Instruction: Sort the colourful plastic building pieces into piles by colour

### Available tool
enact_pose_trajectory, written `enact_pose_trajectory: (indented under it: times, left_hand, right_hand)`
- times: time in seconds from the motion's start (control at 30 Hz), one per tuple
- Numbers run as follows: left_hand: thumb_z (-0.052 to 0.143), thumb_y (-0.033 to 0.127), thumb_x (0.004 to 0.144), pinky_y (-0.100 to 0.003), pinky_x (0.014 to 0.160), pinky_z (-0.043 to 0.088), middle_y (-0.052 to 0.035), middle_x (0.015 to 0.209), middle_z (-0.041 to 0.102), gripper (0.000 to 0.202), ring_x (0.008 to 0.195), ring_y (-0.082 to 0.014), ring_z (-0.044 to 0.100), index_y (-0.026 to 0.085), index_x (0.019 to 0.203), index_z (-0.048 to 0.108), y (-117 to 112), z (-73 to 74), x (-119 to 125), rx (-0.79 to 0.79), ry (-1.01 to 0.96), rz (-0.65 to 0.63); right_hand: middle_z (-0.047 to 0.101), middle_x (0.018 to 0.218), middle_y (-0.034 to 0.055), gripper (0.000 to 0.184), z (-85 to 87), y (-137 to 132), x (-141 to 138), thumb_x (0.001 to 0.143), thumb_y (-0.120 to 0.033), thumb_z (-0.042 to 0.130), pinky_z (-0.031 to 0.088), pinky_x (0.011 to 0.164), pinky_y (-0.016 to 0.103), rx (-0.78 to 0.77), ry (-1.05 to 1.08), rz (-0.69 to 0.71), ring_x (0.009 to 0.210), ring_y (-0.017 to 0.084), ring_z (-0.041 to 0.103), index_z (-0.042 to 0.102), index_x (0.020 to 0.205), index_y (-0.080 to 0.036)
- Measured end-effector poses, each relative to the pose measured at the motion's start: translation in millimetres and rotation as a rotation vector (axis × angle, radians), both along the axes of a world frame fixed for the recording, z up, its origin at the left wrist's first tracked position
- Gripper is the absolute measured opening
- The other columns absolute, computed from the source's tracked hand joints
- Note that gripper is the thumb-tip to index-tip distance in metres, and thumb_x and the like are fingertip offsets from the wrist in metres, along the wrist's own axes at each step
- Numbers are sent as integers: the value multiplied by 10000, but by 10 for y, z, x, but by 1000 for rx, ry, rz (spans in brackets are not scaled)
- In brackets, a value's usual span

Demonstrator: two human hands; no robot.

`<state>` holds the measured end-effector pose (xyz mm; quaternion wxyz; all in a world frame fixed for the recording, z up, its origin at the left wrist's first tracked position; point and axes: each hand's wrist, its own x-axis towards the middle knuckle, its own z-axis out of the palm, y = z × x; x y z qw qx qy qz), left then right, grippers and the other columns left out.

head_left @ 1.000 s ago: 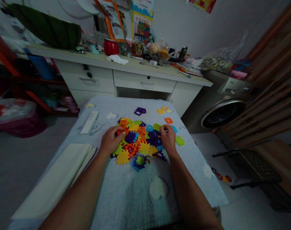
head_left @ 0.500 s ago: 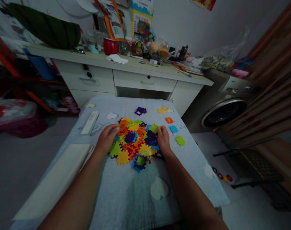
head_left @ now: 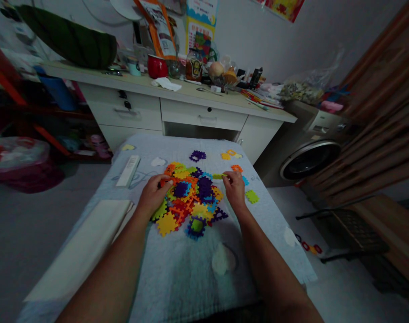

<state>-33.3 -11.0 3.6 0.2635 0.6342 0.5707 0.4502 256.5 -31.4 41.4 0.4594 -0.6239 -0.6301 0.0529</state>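
Observation:
A heap of colourful toothed plastic building pieces (head_left: 200,210) lies on the cloth-covered table. My right hand (head_left: 235,190), at the heap's right side, pinches a yellow-green toothed piece (head_left: 218,176), turned nearly edge-on. At the left side of the heap, my left hand (head_left: 156,194) has thumb and fingers closed on an orange toothed piece (head_left: 164,181), partly hidden by the fingers. Between the hands lie dark purple pieces (head_left: 204,188). A yellow square piece (head_left: 167,223) sits at the heap's near left edge.
Separate pieces lie beyond the heap: purple (head_left: 197,155), yellow (head_left: 225,156), orange (head_left: 237,168) and green (head_left: 252,196). A white box (head_left: 128,171) and a folded cream sheet (head_left: 86,246) are on the left. Behind stands a cluttered white cabinet (head_left: 204,112); a washing machine (head_left: 308,143) is right.
My right hand has moved slightly right and lifted the yellow-green piece, tipping it edge-on. My left hand has shifted a little, and the orange piece in it is tilted lower.

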Motion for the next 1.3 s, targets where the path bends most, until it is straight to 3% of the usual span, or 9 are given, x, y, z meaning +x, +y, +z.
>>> enact_pose_trajectory:
  times: [0.1, 0.2, 0.3, 0.47, 0.63, 0.77, 0.97, 1.1, 1.3]
  left_hand:
    - [553, 512, 798, -406, 1014, 419, -70, 1097, 646, 379, 1081, -249, 585, 205, 989, 664, 3, -3, 6, 10, 20, -18]
    - [552, 506, 799, -404, 1012, 423, -66, 1092, 644, 370, 1076, -246, 588, 209, 988, 666, 3, -11, 9, 19, 27, -25]
    - [551, 506, 802, -396, 1007, 429, -62, 1093, 643, 368, 1078, -245, 588, 213, 991, 670, 4, -21, 10, 24, 42, -34]
    - [552, 516, 795, -396, 1008, 430, -63, 1098, 646, 377, 1070, -247, 588, 217, 992, 671, 10, -30, 13, 15, 58, -35]
    - [551, 518, 787, -401, 1014, 428, -71, 1112, 647, 385, 1069, -250, 588, 213, 990, 669, 0, -12, 21, -3, 56, -31]
    - [559, 519, 780, -401, 1011, 431, -70, 1110, 648, 381, 1076, -253, 589, 216, 984, 670, -17, 17, 28, -6, 51, -22]
    - [560, 504, 783, -402, 1021, 426, -71, 1133, 644, 369, 1094, -258, 586, 222, 992, 673, -22, 27, 31, -20, 68, -29]
    - [555, 509, 788, -406, 1020, 431, -80, 1130, 645, 388, 1080, -258, 594, 208, 1001, 674, 1, -11, 28, -19, 73, -33]
    - [561, 514, 787, -411, 1000, 443, -78, 1109, 656, 385, 1071, -262, 599, 212, 993, 679, 20, -27, 25, -3, 87, -37]
  right_hand:
    - [594, 936, 90, 225, -61, -130, 277, 859, -190, 507, 478, 832, 339, -90, -190, -20, 836, 200, 569, 710, 956, -185]
    - [609, 1035, 115, 360, -147, -295, 455, 762, -73, 505, 458, 929, 361, -277, -397, 60, 978, 225, 577, 700, 1046, -178]
    - [595, 1182, 139, 466, -201, -409, 556, 691, -91, 551, 422, 1005, 404, -408, -493, 132, 1127, 263, 541, 665, 1138, -162]
    - [520, 1385, 154, 612, -277, -383, 585, 696, -151, 560, 330, 1112, 440, -372, -448, 209, 1312, 275, 434, 548, 1308, -137]
    - [581, 1316, 129, 580, -273, -323, 565, 716, -155, 584, 341, 1090, 427, -376, -439, 223, 1266, 256, 476, 556, 1295, -159]
    - [611, 1205, 130, 567, -140, -407, 724, 729, -299, 679, 400, 998, 429, -377, -484, 84, 1130, 274, 543, 576, 1270, -165]
    - [648, 1045, 127, 460, 1, -662, 1181, 766, -430, 666, 420, 896, 387, -389, -532, -220, 998, 270, 590, 647, 1138, -161]
    - [654, 1029, 127, 503, -18, -759, 1264, 769, -503, 659, 422, 826, 384, -489, -540, -374, 966, 281, 601, 648, 1135, -159]
    - [629, 1070, 148, 521, -168, -736, 1137, 791, -523, 647, 416, 845, 396, -516, -543, -407, 1015, 295, 583, 648, 1164, -158]
